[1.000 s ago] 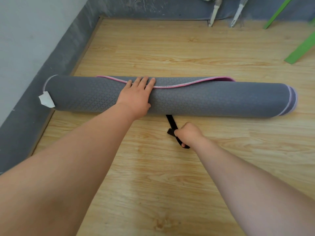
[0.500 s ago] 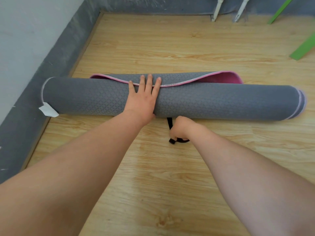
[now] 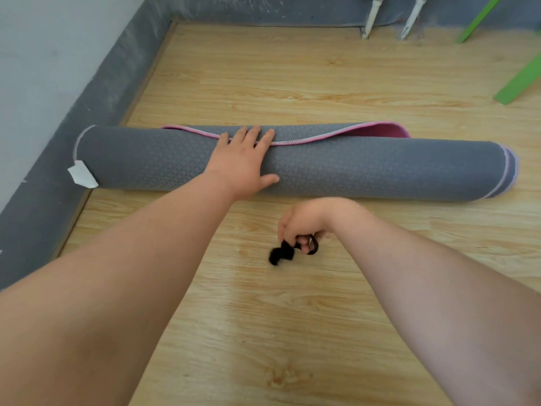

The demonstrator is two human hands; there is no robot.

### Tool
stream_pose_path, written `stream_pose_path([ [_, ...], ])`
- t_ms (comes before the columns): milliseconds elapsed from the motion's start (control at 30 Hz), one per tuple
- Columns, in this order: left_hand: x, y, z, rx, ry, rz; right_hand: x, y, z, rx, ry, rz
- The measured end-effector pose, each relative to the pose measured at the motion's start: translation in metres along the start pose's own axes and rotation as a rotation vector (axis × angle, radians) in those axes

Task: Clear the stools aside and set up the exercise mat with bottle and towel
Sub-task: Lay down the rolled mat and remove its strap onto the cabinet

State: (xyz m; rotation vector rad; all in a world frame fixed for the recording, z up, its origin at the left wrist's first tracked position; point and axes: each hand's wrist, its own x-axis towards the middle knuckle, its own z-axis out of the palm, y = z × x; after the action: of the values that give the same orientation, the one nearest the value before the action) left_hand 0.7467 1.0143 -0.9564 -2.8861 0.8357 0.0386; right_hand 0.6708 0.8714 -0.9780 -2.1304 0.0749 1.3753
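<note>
Wood floor (image 3: pixel 292 317) by the grey wall (image 3: pixel 114 92), mat (image 3: pixel 380 171) lying rolled across it, left hand (image 3: pixel 243 162) flat on top, right hand (image 3: pixel 304 221) clutching the loose black strap (image 3: pixel 282 253) just in front, so I'd toss the strap aside and unroll evenly with both palms.

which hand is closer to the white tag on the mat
Left. The left hand rests on the rolled mat, right of the white tag; the right hand is farther right, off the mat, holding a black strap.

The single head view looks forward and down, close above the floor (image 3: pixel 292 332).
</note>
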Motion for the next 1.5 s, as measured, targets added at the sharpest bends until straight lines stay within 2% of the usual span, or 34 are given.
stream_pose_path([
  [167, 0.010, -0.008, -0.011, -0.232, 0.159, -0.084, -0.032, -0.021, -0.053, 0.224, 0.179, -0.146],
  [367, 0.016, -0.007, -0.013, -0.263, 0.249, -0.105, -0.049, -0.023, -0.102, 0.403, 0.600, -0.164],
  [533, 0.020, 0.004, -0.012, -0.262, 0.409, -0.147, -0.034, -0.019, -0.116, 0.560, 0.772, -0.126],
  [633, 0.026, 0.012, -0.005, -0.295, 0.382, -0.166, -0.026, -0.012, -0.122, 0.605, 0.801, -0.084],
  [767, 0.035, 0.022, 0.011, -0.365, 0.261, -0.222, -0.014, -0.003, -0.127, 0.634, 0.832, -0.168],
  [933, 0.038, 0.029, 0.003, -0.554, 0.198, -0.383, -0.012, -0.003, -0.127, 0.634, 0.787, -0.161],
  [1067, 0.029, 0.038, -0.034, -0.679, 0.093, -0.497, -0.037, -0.012, -0.117, 0.723, 0.753, -0.072],
  [1267, 0.000, 0.047, -0.099, -0.795, -0.104, -0.562, -0.098, -0.035, -0.103, 0.790, 0.687, -0.109],
  [1400, -0.024, 0.046, -0.146, -0.956, -0.260, -0.631, -0.149, -0.059, -0.104, 0.759, 0.595, -0.072],
  [1500, -0.044, 0.044, -0.196, -1.056, -0.246, -0.671, -0.196, -0.086, -0.104, 0.694, 0.535, -0.062],
])
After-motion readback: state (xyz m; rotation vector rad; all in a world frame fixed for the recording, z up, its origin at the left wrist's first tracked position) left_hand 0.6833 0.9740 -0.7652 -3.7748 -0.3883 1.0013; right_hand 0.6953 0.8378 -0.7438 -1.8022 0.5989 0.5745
